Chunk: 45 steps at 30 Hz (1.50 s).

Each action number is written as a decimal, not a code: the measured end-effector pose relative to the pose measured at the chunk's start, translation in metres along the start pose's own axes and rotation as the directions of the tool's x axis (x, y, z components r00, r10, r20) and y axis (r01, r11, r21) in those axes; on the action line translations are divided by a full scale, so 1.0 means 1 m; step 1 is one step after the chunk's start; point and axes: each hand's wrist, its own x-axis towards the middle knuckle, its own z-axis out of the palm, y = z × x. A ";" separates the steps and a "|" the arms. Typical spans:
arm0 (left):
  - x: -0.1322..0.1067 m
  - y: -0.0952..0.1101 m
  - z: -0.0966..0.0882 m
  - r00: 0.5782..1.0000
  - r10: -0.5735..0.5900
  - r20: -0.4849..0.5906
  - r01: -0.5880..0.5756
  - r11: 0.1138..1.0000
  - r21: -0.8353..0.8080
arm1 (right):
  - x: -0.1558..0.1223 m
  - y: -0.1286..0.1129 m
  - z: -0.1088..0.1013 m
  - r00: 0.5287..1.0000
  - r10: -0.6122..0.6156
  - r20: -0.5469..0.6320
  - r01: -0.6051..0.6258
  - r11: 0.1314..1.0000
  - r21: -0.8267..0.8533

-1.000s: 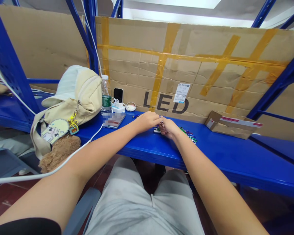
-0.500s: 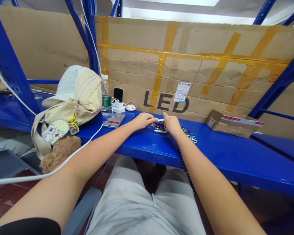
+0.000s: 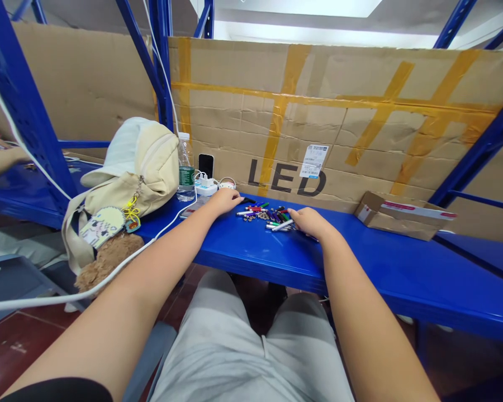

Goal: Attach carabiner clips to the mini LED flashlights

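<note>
My right hand (image 3: 309, 221) is closed round a white pen (image 3: 283, 225), which points left and low over the loose pens and parts. Fingers slightly bent and not gripping anything I can see, my left hand (image 3: 227, 200) reaches to the back of the table, its tips beside a dark pen-like piece (image 3: 248, 200). Between the hands lies a spread of coloured pens (image 3: 257, 208), red, green, purple and white. Small brass-coloured pieces (image 3: 261, 215) lie among them. More pens near the right hand are partly hidden by it.
The blue table (image 3: 251, 245) runs along a cardboard wall (image 3: 235, 123). A backpack (image 3: 151, 167), water bottle (image 3: 186, 173), charger block (image 3: 205, 184) and upright phone (image 3: 206, 164) stand left. A white cable (image 3: 121, 268) crosses my left arm. An open cardboard box (image 3: 404, 218) stands right. Another person's arm (image 3: 4, 162) shows far left.
My hands were together over the pens and have moved apart. The left went left towards the dark piece; the right moved slightly right and nearer with the white pen. The pile is now more visible.
</note>
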 end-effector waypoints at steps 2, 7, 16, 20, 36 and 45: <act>-0.005 0.020 -0.002 0.993 0.120 0.012 -0.118 0.987 -0.112 | 0.001 0.000 0.000 0.997 -0.027 -0.068 0.033 0.995 0.091; -0.012 0.073 0.004 0.973 0.191 0.127 -0.090 0.827 -0.555 | 0.007 0.002 0.005 0.974 -0.010 -0.228 0.098 0.921 0.377; -0.008 0.065 0.013 0.958 0.135 0.254 0.057 0.776 -0.628 | 0.013 -0.006 0.019 0.970 -0.041 -0.240 0.114 0.947 0.300; -0.009 0.065 0.014 0.950 0.174 0.258 0.024 0.785 -0.619 | 0.016 -0.009 0.026 0.959 -0.091 -0.269 0.170 0.943 0.288; -0.011 0.068 0.014 0.915 0.202 0.348 0.155 0.622 -0.767 | 0.020 -0.016 0.032 0.830 -0.338 -0.443 0.370 0.929 -0.016; -0.010 0.066 0.012 0.918 0.269 0.293 0.009 0.723 -0.691 | 0.011 -0.024 0.028 0.874 -0.318 -0.366 0.286 0.948 -0.141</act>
